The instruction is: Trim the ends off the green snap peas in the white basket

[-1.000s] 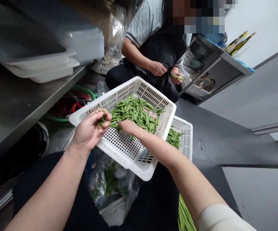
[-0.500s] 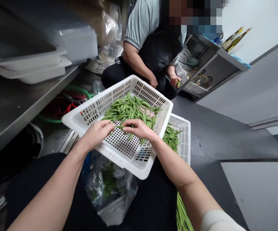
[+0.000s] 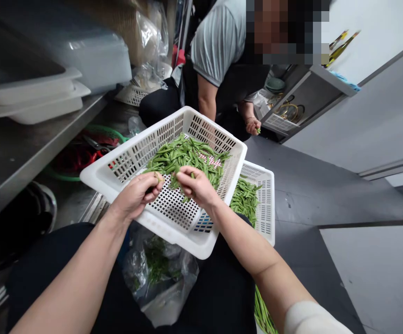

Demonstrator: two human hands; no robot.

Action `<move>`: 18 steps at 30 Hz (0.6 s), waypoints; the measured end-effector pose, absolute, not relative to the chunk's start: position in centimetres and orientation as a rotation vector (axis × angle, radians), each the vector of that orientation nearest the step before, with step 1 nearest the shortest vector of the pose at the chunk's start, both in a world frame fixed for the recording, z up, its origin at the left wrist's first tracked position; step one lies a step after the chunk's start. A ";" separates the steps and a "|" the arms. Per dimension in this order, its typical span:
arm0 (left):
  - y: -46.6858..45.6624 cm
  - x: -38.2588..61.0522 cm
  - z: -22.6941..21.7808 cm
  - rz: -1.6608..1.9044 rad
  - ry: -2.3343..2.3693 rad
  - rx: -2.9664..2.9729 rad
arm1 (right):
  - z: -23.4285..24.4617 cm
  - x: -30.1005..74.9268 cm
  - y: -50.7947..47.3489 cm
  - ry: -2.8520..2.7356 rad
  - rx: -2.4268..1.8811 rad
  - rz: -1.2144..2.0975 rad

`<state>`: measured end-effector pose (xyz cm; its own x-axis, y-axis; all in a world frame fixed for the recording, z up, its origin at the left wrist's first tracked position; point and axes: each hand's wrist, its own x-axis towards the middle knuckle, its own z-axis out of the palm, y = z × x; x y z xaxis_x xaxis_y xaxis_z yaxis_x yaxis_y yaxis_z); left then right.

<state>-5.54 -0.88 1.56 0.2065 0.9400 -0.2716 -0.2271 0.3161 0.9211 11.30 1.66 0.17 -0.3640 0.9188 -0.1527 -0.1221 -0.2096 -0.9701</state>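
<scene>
Two bare hands over one white basket (image 3: 99,180), a small gap between their fingertips.

Right hand (image 3: 198,186): fingers curled in, thumb and forefinger pinching a green pod (image 3: 176,175); blurred, so can't tell which end is held. A second bit of green shows at its knuckles.

Left hand (image 3: 140,192): fingers folded in, thumb and forefinger pressed together on a small bit (image 3: 157,177); can't make out what. Heel of the hand sits at the near rim.

Pod pile (image 3: 182,153): in the basket, just beyond both hands, loose, heaped toward the far side. Holed floor bare below the fingertips.

Under the basket, nearer the body than the hands: clear plastic bag (image 3: 166,304) with green scraps (image 3: 158,262), between dark-trousered legs.

Right of the right hand: second white basket (image 3: 266,204), lower, partly covered by the first, more pods (image 3: 245,198) in it. Long green stalks (image 3: 263,313) beside the right forearm.

Left of the left hand, past the basket: green-rimmed basket (image 3: 124,134) with scissors (image 3: 96,144) and red stuff inside. Farther left: metal table (image 3: 30,169) with stacked white trays (image 3: 53,98).

Straight out from the hands: co-worker (image 3: 218,51), bent over; one hand (image 3: 253,125) has a bit of green, the other is hidden by the basket.
</scene>
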 end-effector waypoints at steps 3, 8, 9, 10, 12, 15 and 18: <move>-1.0 -6.1 2.0 0.943 1.026 0.984 | 0.7 12.1 2.5 -0.874 -0.984 1.753; -1.2 -5.7 1.6 0.872 1.155 1.194 | 1.1 12.0 2.0 -0.884 -0.959 1.844; -1.2 -5.4 1.4 0.888 1.164 1.202 | 1.1 11.7 1.7 -0.927 -0.945 1.849; -1.2 -5.2 1.3 0.911 1.169 1.216 | 1.1 11.4 1.4 -0.960 -0.929 1.856; -1.3 -4.8 1.3 0.957 1.154 1.269 | 1.0 10.9 1.1 -0.972 -0.902 1.913; -1.5 -4.9 2.0 0.932 1.068 1.421 | 0.7 11.0 1.6 -0.878 -0.927 2.097; -1.5 -5.4 2.8 0.840 1.022 1.585 | 0.3 11.7 2.0 -0.972 -0.978 2.373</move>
